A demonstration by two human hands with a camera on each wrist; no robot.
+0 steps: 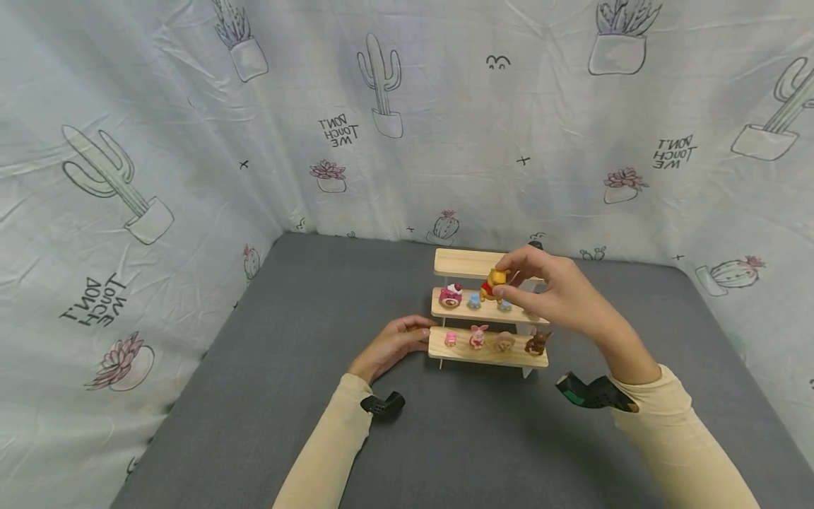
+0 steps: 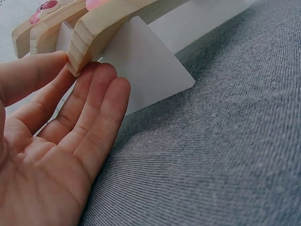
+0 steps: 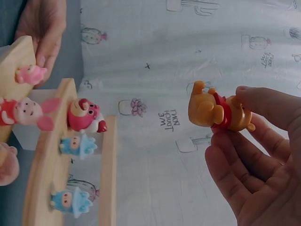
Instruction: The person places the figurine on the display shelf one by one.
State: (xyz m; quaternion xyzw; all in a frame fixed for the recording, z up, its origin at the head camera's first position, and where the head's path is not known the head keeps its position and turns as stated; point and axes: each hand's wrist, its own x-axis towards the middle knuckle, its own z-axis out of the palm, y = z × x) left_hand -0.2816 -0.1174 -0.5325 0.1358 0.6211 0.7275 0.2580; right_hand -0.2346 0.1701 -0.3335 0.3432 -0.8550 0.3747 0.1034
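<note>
My right hand [image 1: 555, 290] pinches a yellow bear figurine in a red shirt [image 3: 218, 108] between thumb and fingers, holding it in the air before the upper tiers of a three-tier wooden display shelf [image 1: 467, 263]. My left hand [image 1: 396, 344] grips the left end of the lowest board [image 2: 89, 40], thumb on one side and fingertips beneath. The middle tier holds a pink bear figurine [image 1: 451, 295] and two blue figurines [image 3: 77, 145]. Along the bottom tier stand a small pink figurine [image 1: 450, 339], a piglet figurine [image 1: 477, 337], a tan figurine [image 1: 504, 342] and a brown figurine [image 1: 537, 343].
White side supports [image 2: 150, 66] carry the boards above a grey cloth surface [image 1: 305, 297]. A pale curtain with cactus prints [image 1: 432, 141] hangs behind and at the sides. Dark devices are strapped to the left wrist [image 1: 384, 405] and right wrist [image 1: 594, 392].
</note>
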